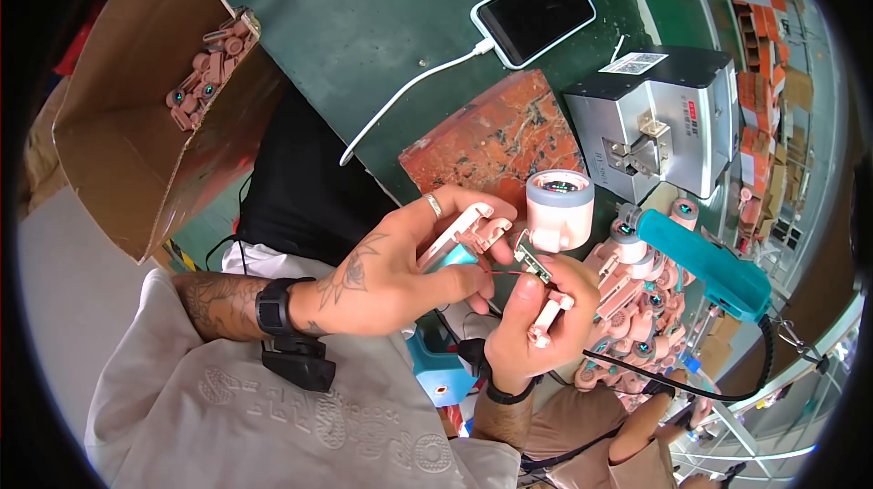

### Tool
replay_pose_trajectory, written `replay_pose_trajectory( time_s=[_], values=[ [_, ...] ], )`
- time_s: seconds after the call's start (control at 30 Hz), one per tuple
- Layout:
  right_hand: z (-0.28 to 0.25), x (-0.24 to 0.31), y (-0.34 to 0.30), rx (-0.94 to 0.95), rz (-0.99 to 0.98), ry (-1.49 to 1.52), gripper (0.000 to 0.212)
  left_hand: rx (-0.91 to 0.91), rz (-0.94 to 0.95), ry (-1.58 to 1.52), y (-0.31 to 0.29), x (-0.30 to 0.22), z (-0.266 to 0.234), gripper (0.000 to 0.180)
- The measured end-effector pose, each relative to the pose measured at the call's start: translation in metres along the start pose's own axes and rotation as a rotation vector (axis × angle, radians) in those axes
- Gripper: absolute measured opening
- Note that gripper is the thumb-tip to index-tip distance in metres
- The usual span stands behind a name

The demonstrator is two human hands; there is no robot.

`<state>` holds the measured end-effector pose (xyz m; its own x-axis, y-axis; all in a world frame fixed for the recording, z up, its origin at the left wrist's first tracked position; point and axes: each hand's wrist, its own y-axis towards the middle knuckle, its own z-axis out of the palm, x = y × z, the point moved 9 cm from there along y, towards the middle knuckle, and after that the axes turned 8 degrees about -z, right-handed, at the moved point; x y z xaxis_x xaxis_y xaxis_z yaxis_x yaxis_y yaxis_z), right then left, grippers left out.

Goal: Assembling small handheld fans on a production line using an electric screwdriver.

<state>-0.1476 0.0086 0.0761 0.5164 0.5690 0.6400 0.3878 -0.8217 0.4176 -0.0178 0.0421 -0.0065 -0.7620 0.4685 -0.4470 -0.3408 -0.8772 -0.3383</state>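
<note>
My left hand (386, 275) is closed around a long pink plastic housing (459, 233). A teal cylinder (457, 257), which looks like a battery, shows between the housing and my thumb. In my right hand (532, 339), thumb and fingers pinch a small green circuit board (531, 262). A small pale pink plastic piece (550, 316) is tucked in the same hand, below the board. Thin red wire (500, 273) runs from the board toward my left hand's fingers. Both hands are close together over the table's near edge.
Just beyond my hands stand a pink cup-shaped part (560, 216) and a reddish stone block (496, 139). A silver-black machine (655, 121), teal power tool (705, 262) and heaped pink parts (637, 325) are right. A phone (536, 16) lies far; a cardboard box (118, 116) is left. Someone sits lower right.
</note>
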Motion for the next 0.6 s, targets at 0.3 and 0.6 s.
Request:
replay_pose_trajectory(
  time_s=[0.3, 0.6],
  values=[
    [0.009, 0.024, 0.002, 0.142, -0.198, -0.202, 0.027, -0.059, 0.041, 0.304, -0.003, 0.002, -0.005, 0.051],
    [0.016, 0.03, 0.011, 0.215, -0.269, -0.139, 0.032, -0.088, 0.072, 0.448, -0.009, -0.005, -0.011, 0.054]
  ],
)
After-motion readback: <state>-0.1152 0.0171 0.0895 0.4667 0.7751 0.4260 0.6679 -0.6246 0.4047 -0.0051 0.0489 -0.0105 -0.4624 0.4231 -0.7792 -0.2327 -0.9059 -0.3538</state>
